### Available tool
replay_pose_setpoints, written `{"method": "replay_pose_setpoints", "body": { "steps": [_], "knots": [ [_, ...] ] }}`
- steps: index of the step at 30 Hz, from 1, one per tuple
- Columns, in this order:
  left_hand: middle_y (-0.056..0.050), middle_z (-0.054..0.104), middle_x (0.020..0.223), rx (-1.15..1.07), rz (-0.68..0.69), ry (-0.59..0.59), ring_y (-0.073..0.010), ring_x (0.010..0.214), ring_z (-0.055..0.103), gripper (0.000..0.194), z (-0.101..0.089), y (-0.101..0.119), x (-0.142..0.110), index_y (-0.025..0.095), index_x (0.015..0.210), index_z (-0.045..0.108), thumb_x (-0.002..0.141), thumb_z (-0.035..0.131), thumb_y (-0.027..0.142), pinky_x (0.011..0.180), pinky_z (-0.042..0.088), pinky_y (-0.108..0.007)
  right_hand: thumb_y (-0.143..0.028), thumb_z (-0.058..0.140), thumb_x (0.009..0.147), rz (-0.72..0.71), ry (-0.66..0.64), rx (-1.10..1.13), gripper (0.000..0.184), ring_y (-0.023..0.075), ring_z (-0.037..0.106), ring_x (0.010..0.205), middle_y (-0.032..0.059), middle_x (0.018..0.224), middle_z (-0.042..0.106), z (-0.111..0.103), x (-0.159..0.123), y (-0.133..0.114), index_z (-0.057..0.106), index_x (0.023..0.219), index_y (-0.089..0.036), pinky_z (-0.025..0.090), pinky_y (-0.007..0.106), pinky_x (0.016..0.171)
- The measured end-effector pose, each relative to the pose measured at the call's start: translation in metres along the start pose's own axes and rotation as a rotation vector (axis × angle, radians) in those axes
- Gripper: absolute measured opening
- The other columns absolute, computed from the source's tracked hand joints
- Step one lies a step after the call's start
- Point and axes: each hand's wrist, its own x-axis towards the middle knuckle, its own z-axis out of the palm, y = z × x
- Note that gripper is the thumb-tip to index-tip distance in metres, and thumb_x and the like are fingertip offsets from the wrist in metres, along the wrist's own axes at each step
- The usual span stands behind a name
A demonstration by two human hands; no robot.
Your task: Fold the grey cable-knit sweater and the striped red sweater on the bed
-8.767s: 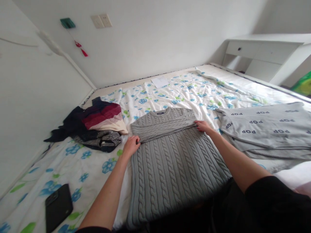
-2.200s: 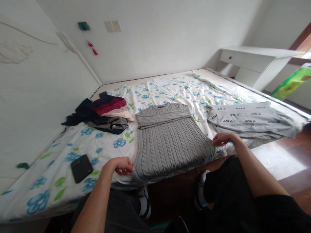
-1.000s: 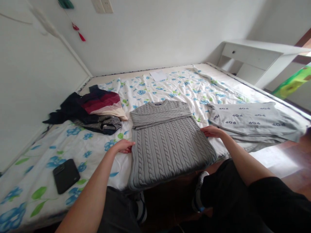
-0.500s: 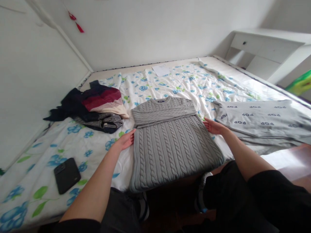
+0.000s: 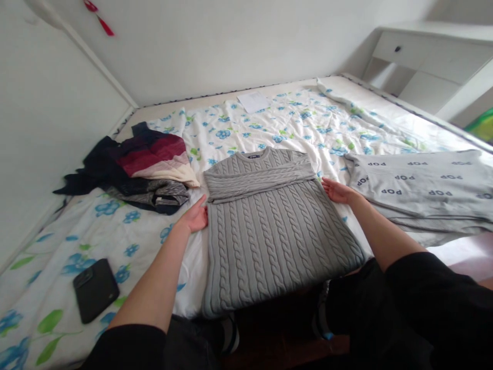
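I'm holding my open left hand (image 5: 194, 218) and open right hand (image 5: 338, 191) just beside the grey cable-knit sweater (image 5: 271, 246) on the white floral quilt (image 5: 292, 123) (its top is folded down, its lower body lying flat).

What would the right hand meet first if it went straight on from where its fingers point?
The gray cable-knit sweater: the right hand points up and left at its side edge, possibly already touching.

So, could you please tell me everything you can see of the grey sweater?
The grey cable-knit sweater lies flat on the flowered bedding, crew neck away from the person, with a dark neck label. A folded band crosses its chest. The left hand and right hand sit at its sides.
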Motion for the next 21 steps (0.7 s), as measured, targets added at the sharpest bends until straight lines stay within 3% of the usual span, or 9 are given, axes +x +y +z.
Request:
{"method": "replay_pose_setpoints", "body": {
  "steps": [3, 6, 9, 16, 21],
  "knots": [
    [-0.015, 0.087, 0.098, -0.043, -0.002, -0.038, -0.0333, 0.106, 0.085, 0.060, 0.001, 0.009, 0.013, 0.015, 0.126, 0.077, 0.107, 0.057, 0.069, 0.098, 0.069, -0.045, -0.031, 0.062, 0.118, -0.016, 0.037, 0.039, 0.019, 0.0151, 0.082, 0.083, 0.0044, 0.093, 0.086, 0.006, 0.017, -0.006, 0.075, 0.112, -0.020, 0.067, 0.020, 0.084],
    [-0.018, 0.088, 0.105, -0.074, 0.017, -0.030, -0.0362, 0.106, 0.086, 0.067, 0.001, 0.018, 0.026, 0.010, 0.134, 0.076, 0.106, 0.060, 0.069, 0.100, 0.069, -0.051, -0.025, 0.057, 0.120, -0.027, 0.072, 0.113, 0.023, 0.0134, 0.081, 0.076, 0.0036, 0.089, 0.085, 0.013, 0.033, -0.013, 0.075, 0.107, -0.018, 0.067, 0.017, 0.081],
    [-0.016, 0.088, 0.107, -0.170, 0.031, 0.008, -0.0336, 0.101, 0.087, 0.064, -0.002, 0.024, 0.037, 0.011, 0.136, 0.076, 0.110, 0.059, 0.067, 0.099, 0.070, -0.050, -0.025, 0.057, 0.120, -0.039, 0.067, 0.181, 0.023, 0.0138, 0.081, 0.073, 0.0043, 0.088, 0.086, 0.015, 0.047, -0.019, 0.075, 0.107, -0.017, 0.068, 0.018, 0.079],
    [-0.014, 0.088, 0.096, -0.386, 0.058, 0.028, -0.0330, 0.095, 0.087, 0.063, -0.009, 0.031, 0.051, 0.016, 0.134, 0.077, 0.113, 0.050, 0.068, 0.091, 0.073, -0.046, -0.025, 0.078, 0.108, -0.030, 0.085, 0.217, 0.004, 0.0178, 0.080, 0.064, 0.0004, 0.074, 0.082, 0.012, 0.085, -0.031, 0.075, 0.109, -0.022, 0.070, 0.022, 0.068],
    [-0.013, 0.088, 0.099, -0.334, 0.090, 0.015, -0.0345, 0.098, 0.087, 0.067, -0.016, 0.033, 0.061, 0.017, 0.136, 0.076, 0.110, 0.054, 0.074, 0.085, 0.074, -0.048, -0.033, 0.076, 0.108, -0.027, 0.003, 0.131, 0.025, 0.0263, 0.088, 0.092, 0.0042, 0.095, 0.089, 0.016, 0.103, -0.041, 0.075, 0.131, -0.022, 0.074, 0.039, 0.094]
  ]
}}
